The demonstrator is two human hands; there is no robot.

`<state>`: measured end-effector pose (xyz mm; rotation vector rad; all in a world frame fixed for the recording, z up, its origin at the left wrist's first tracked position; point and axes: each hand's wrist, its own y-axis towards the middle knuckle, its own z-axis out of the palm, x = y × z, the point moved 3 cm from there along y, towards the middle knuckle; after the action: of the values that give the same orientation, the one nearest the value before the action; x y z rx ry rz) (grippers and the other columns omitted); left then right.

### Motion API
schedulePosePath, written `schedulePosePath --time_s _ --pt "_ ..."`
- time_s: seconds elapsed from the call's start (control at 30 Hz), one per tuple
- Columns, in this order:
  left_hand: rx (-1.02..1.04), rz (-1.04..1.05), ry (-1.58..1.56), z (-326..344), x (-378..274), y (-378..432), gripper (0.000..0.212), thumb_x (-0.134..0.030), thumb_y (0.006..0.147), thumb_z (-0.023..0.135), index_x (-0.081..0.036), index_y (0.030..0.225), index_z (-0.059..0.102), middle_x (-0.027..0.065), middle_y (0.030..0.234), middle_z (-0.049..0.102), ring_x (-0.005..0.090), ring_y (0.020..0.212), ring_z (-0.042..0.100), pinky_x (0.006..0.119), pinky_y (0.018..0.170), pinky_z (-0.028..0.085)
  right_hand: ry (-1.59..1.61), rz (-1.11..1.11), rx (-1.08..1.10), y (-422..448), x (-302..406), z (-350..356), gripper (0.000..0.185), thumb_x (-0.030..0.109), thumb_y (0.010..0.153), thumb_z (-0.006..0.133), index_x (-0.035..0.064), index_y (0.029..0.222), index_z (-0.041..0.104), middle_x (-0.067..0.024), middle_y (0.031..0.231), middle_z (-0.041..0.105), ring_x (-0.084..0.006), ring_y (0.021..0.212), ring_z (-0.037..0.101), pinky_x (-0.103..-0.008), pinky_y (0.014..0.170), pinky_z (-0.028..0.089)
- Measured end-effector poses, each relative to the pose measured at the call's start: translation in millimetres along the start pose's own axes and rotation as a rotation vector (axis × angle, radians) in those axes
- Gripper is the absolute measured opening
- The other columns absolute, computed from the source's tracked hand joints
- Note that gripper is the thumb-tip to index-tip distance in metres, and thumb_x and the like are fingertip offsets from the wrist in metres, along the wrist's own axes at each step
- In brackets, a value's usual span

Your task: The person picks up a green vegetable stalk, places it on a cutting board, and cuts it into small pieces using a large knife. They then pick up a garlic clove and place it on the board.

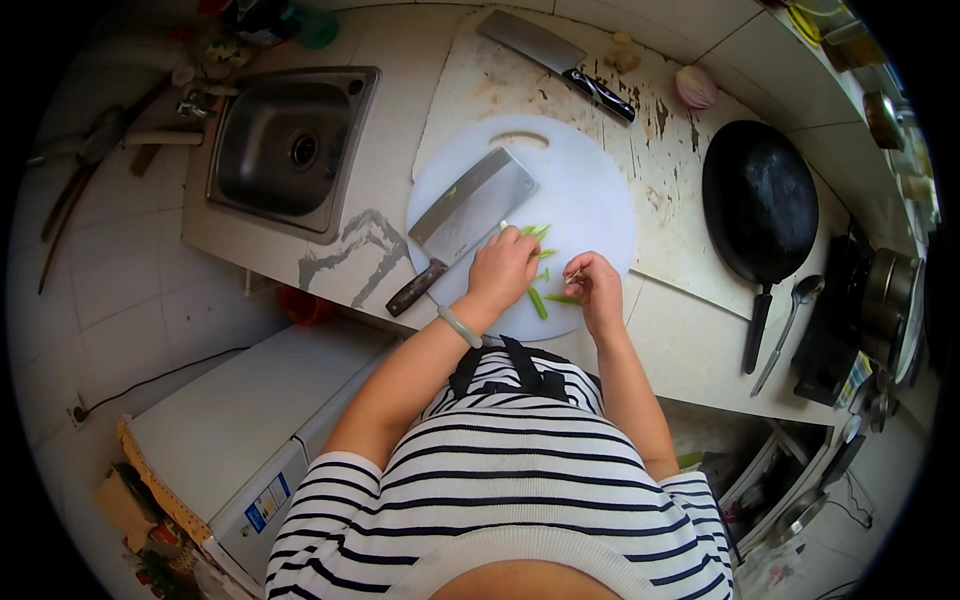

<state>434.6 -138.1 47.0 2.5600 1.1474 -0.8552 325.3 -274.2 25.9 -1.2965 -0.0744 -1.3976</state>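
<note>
A round white plastic cutting board point(592, 187) lies on the counter before me. Cut green vegetable pieces point(537, 303), perhaps scallion or celery, are scattered near its middle and front. My left hand point(504, 268) rests palm down over some of them, fingers curled; what its fingertips grip is hidden. To its left a Chinese cleaver point(476, 206) lies flat, its dark handle past the board's edge. My right hand point(600, 294) is at the board's right front. Its thumb and fingers pinch a small pale scrap point(576, 277), too small to identify.
A second cleaver point(559, 64) lies behind the board, near a piece of red onion point(696, 87). A black frying pan point(759, 202) and a metal spoon point(789, 330) are at the right. The stainless steel sink point(281, 142) is at the left. A white appliance point(247, 405) stands below the counter.
</note>
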Motion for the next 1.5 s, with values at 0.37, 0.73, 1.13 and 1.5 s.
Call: schedulePosePath --time_s 0.37,0.73,1.13,1.5 --pt "0.041 -0.097 -0.369 -10 3 -3 0.011 -0.010 0.081 0.067 -0.007 0.091 0.066 0.0065 0.084 0.061 0.0187 0.064 0.057 0.031 0.061 0.048 -0.533 -0.010 -0.048 12 5 10 0.021 0.019 0.086 0.070 0.0039 0.099 0.069 0.0032 0.073 0.059 -0.0042 0.060 0.050 -0.0206 0.054 0.041" --pt "-0.036 0.012 -0.429 -15 -10 1 0.025 -0.011 0.080 0.070 -0.006 0.104 0.066 0.0079 0.100 0.060 0.0172 0.076 0.057 0.028 0.070 0.048 -0.091 0.121 -0.057 7 3 14 0.014 0.016 0.088 0.067 0.0034 0.095 0.067 0.0021 0.077 0.059 -0.0057 0.060 0.050 -0.0186 0.055 0.040" --pt "0.094 -0.306 -0.586 -1 14 -2 0.021 -0.020 0.082 0.069 -0.003 0.095 0.070 0.0114 0.081 0.068 0.0213 0.067 0.063 0.031 0.062 0.048 0.276 0.163 -0.128 12 0 6 0.015 0.013 0.089 0.066 0.0021 0.099 0.062 -0.0009 0.078 0.059 -0.0081 0.070 0.054 -0.0205 0.060 0.046" --pt "0.152 -0.335 -0.668 -3 17 -3 0.018 -0.013 0.086 0.067 0.001 0.098 0.068 0.0070 0.081 0.070 0.0094 0.071 0.063 0.023 0.066 0.049 0.494 0.015 -0.111 4 28 7 0.004 0.009 0.088 0.054 0.0059 0.086 0.055 -0.0119 0.095 0.064 -0.0156 0.081 0.061 -0.0247 0.074 0.053"
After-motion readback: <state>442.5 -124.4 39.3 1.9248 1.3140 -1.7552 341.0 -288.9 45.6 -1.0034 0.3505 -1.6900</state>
